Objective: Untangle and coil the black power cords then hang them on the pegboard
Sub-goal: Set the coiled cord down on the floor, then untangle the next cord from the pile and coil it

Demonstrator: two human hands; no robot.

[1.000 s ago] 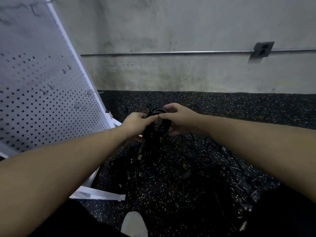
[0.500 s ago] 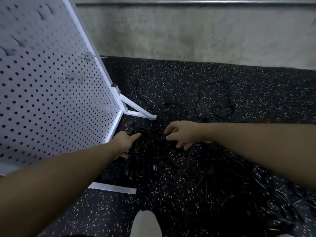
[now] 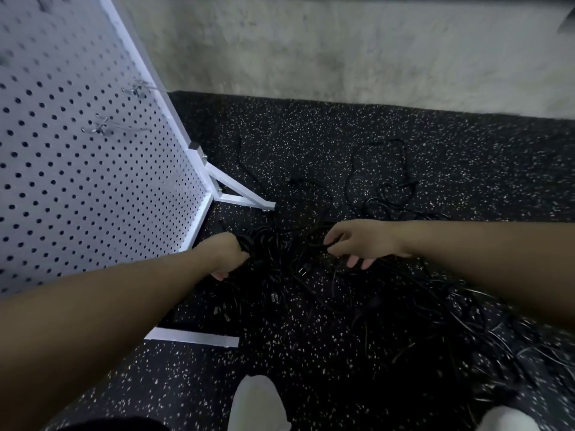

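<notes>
Black power cords point(image 3: 280, 253) in tangled heap on speckled floor point(image 3: 311, 132), just off pegboard point(image 3: 77, 169) lower corner, by its white foot point(image 3: 239, 194); left hand point(image 3: 225, 251) at heap's pegboard-side edge, fingers curled round a bundle of cords; right hand point(image 3: 357, 241) over heap's far side, fingers spread & relaxed, tips at cords, gripping nothing; more loose cords trail away from board.

We see black cords point(image 3: 280, 256) tangled on a black floor point(image 3: 466, 157) flecked with white specks. The pegboard point(image 3: 77, 181) is white, dotted with rows of dark holes; its frame legs point(image 3: 236, 189) are white. The wall point(image 3: 342, 51) is mottled grey.
</notes>
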